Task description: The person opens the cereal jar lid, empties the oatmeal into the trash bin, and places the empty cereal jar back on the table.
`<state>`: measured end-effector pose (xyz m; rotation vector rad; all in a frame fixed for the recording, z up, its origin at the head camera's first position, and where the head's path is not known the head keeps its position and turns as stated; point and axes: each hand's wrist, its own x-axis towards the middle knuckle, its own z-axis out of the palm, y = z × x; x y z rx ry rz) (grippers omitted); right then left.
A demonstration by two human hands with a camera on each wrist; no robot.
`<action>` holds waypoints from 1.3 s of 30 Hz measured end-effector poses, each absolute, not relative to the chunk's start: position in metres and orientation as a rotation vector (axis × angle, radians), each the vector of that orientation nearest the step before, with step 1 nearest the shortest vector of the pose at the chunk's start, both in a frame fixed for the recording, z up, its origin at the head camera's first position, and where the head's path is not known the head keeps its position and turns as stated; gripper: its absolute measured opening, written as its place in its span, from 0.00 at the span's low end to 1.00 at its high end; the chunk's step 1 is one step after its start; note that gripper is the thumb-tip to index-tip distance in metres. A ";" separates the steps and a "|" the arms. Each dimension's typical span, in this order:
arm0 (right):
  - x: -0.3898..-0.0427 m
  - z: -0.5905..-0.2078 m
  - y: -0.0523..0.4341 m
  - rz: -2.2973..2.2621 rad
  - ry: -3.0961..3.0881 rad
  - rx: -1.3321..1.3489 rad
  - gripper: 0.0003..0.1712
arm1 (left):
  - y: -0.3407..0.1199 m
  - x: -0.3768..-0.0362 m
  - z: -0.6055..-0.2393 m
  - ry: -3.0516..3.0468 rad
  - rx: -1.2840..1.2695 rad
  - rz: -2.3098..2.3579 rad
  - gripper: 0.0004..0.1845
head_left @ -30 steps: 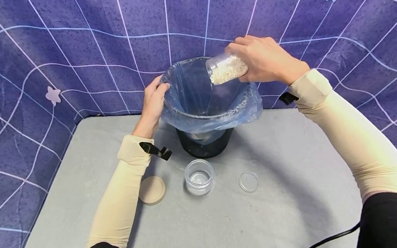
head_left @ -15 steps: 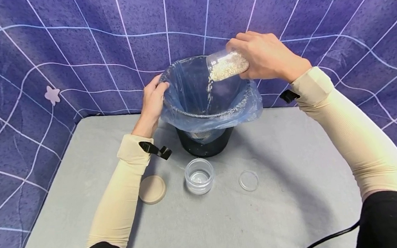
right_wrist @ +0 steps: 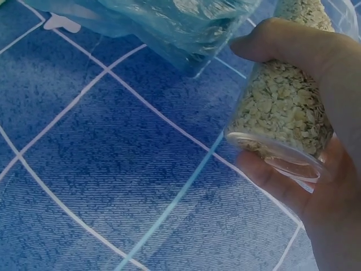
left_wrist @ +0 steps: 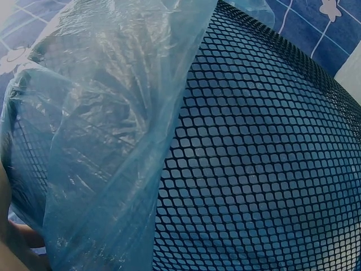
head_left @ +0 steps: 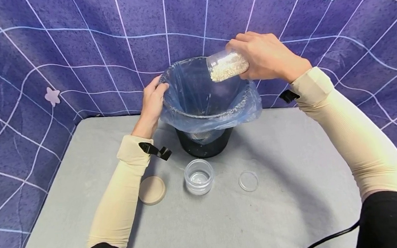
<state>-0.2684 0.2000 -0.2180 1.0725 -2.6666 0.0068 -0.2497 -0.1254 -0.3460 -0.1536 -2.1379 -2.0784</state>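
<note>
Your right hand (head_left: 267, 59) wraps the clear jar of oats (head_left: 227, 65), tipped mouth-down over the lined bin (head_left: 203, 100) on the desk (head_left: 228, 223). The jar is smooth, rigid, probably glass and slippery, so grip its middle. Your left hand (head_left: 152, 102) seems curled over the rim and thin bag.

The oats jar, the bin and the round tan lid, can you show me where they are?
oats jar (head_left: 227, 66), head view, its oat-filled side
mesh bin (left_wrist: 259, 169), left wrist view, its black mesh wall
tan lid (head_left: 152, 190), head view, its flat top
</note>
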 end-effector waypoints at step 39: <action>-0.269 -0.217 0.196 -0.022 -2.680 1.071 0.38 | -0.126 -0.250 -0.348 -2.135 -0.179 -2.055 0.23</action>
